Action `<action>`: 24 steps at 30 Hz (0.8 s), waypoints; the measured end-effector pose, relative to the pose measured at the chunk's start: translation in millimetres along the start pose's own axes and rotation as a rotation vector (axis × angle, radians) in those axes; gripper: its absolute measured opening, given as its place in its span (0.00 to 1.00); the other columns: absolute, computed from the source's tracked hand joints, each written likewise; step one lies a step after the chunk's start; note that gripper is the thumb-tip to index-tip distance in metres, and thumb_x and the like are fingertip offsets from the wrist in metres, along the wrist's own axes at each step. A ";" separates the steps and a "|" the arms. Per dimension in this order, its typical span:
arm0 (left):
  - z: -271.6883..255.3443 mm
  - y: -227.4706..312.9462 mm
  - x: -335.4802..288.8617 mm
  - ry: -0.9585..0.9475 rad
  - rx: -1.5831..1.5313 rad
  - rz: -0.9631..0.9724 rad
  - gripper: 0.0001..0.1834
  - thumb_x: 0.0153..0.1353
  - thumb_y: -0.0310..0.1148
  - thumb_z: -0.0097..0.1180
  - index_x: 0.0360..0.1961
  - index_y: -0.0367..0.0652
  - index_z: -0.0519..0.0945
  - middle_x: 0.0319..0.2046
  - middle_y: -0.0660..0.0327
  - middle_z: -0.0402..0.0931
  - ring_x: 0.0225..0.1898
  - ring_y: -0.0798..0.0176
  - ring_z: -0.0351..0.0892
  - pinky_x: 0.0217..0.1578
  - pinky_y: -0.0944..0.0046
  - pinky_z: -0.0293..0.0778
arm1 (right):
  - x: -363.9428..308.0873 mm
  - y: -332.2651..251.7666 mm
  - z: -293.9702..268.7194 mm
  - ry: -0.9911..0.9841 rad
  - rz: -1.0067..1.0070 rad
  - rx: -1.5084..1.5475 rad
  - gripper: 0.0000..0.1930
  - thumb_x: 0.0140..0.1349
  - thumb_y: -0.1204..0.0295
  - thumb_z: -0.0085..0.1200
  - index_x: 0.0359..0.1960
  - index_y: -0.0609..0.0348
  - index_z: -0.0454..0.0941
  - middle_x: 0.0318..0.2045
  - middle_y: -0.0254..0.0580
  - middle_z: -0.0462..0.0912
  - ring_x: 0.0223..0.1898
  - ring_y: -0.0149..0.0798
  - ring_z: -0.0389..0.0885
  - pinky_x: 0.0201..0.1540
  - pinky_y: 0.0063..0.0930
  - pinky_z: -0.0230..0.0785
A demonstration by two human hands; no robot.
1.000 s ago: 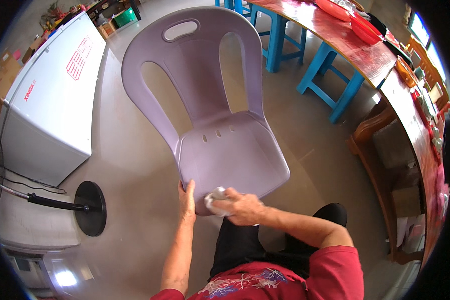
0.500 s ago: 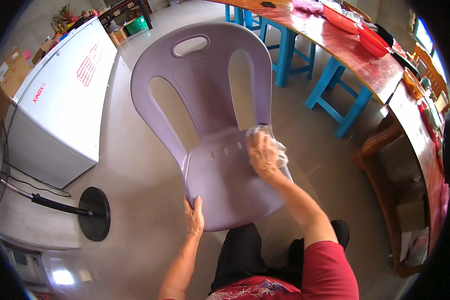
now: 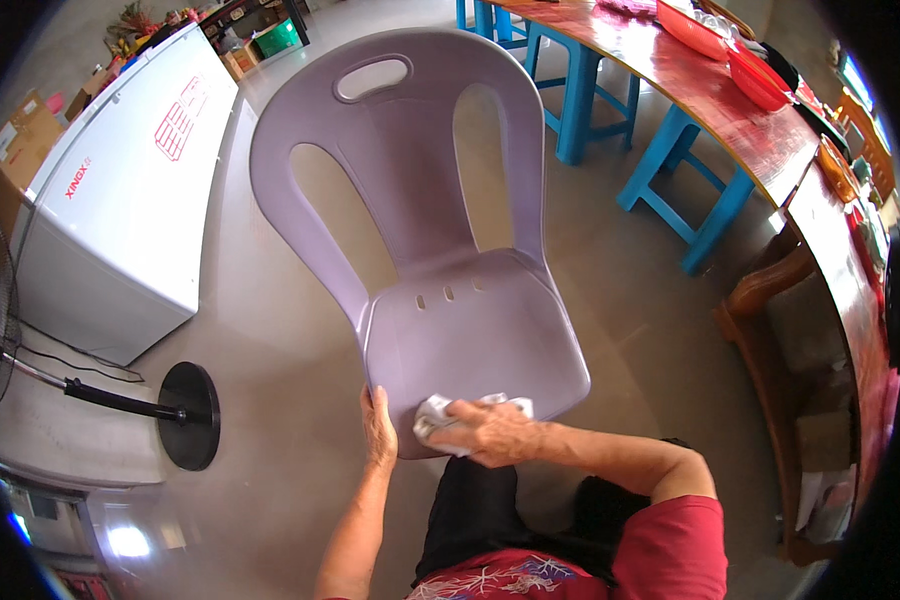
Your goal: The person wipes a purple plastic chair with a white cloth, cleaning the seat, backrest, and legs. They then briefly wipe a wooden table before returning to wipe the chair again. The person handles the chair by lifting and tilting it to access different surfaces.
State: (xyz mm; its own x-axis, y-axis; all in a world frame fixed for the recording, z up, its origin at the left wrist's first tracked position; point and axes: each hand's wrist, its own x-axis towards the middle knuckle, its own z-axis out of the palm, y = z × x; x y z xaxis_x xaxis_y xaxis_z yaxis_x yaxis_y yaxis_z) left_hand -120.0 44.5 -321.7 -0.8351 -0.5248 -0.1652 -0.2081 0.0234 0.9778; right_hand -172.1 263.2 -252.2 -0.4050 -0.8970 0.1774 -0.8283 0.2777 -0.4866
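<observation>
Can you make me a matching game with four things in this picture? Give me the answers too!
1. chair
2. cloth
3. nearest stool
4. fan base

A. blue, by the table
B. bunched in the right hand
C. round and black
D. pale purple, left hand at its edge

Pairs: 1-D, 2-B, 3-A, 4-C

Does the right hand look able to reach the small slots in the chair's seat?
Probably yes: the right hand, holding a whitish cloth, is at the front of the seat, and nothing lies between it and the slots.
</observation>
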 end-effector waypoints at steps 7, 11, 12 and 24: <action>-0.1 25.0 -7.6 -0.029 0.069 -0.059 0.37 0.61 0.51 0.52 0.63 0.34 0.58 0.56 0.51 0.64 0.56 0.57 0.64 0.57 0.59 0.60 | -31.0 85.8 -47.2 0.267 0.357 -0.399 0.26 0.51 0.74 0.54 0.54 0.41 0.71 0.42 0.49 0.69 0.35 0.47 0.76 0.33 0.41 0.76; 5.9 31.3 -7.2 -0.033 0.082 -0.026 0.35 0.62 0.48 0.50 0.62 0.35 0.59 0.55 0.51 0.66 0.56 0.58 0.64 0.57 0.59 0.60 | -37.6 138.0 -69.1 0.629 0.797 -0.153 0.29 0.47 0.75 0.57 0.55 0.45 0.70 0.44 0.48 0.69 0.40 0.51 0.76 0.38 0.40 0.74; 8.3 20.2 -8.5 -0.043 0.065 -0.033 0.34 0.63 0.48 0.50 0.62 0.35 0.60 0.54 0.52 0.66 0.55 0.59 0.65 0.56 0.59 0.61 | -42.0 176.2 -64.6 0.878 0.833 -0.068 0.27 0.49 0.75 0.55 0.55 0.48 0.71 0.44 0.49 0.70 0.40 0.52 0.76 0.39 0.38 0.73; 10.6 30.0 -6.0 0.049 0.157 -0.101 0.29 0.62 0.44 0.49 0.60 0.37 0.64 0.50 0.57 0.70 0.51 0.63 0.67 0.54 0.62 0.63 | 98.3 196.7 -231.4 0.846 0.335 0.782 0.25 0.46 0.64 0.63 0.47 0.62 0.77 0.32 0.44 0.82 0.32 0.34 0.80 0.35 0.28 0.73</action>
State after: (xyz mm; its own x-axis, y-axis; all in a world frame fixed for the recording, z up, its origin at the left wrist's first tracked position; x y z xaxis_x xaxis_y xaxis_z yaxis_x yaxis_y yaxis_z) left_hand -126.6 57.3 -292.7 -0.7810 -0.5720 -0.2508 -0.3695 0.0994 0.9239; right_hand -464.5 309.2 -132.5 -0.9243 -0.2282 0.3059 -0.2922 -0.0923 -0.9519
